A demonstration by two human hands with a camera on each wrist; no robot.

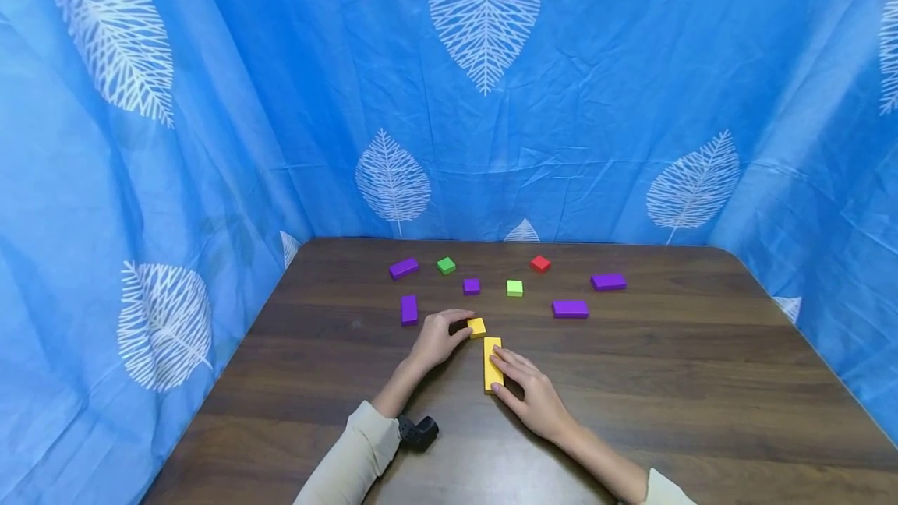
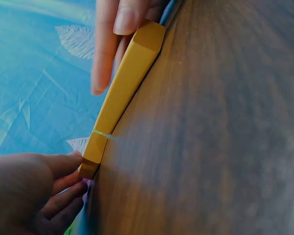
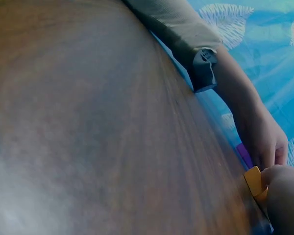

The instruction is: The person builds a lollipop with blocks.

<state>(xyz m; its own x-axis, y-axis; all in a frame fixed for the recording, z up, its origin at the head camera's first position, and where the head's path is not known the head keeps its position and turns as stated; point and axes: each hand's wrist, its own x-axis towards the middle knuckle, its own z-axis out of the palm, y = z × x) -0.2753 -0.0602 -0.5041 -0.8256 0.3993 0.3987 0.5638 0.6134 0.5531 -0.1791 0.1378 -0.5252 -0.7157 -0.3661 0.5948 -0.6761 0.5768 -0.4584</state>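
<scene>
A small yellow block (image 1: 477,326) lies on the dark wooden table. My left hand (image 1: 436,338) pinches it between thumb and fingers; the left wrist view shows the thumb (image 2: 66,164) at its end. Just nearer to me lies a long yellow block (image 1: 493,376), its length pointing away from me. My right hand (image 1: 535,397) holds this block from the right, fingertips on its top and thumb by its near end. In the left wrist view the two blocks stand end to end with a thin seam between them. The right wrist view shows only part of the yellow (image 3: 255,180).
Beyond my hands lie several purple blocks, including one (image 1: 409,310) left of my left hand and another (image 1: 570,309) to the right. Farther back are a green block (image 1: 446,265), a light green block (image 1: 515,288) and a red block (image 1: 540,264). A blue leaf-patterned curtain (image 1: 561,146) surrounds the table.
</scene>
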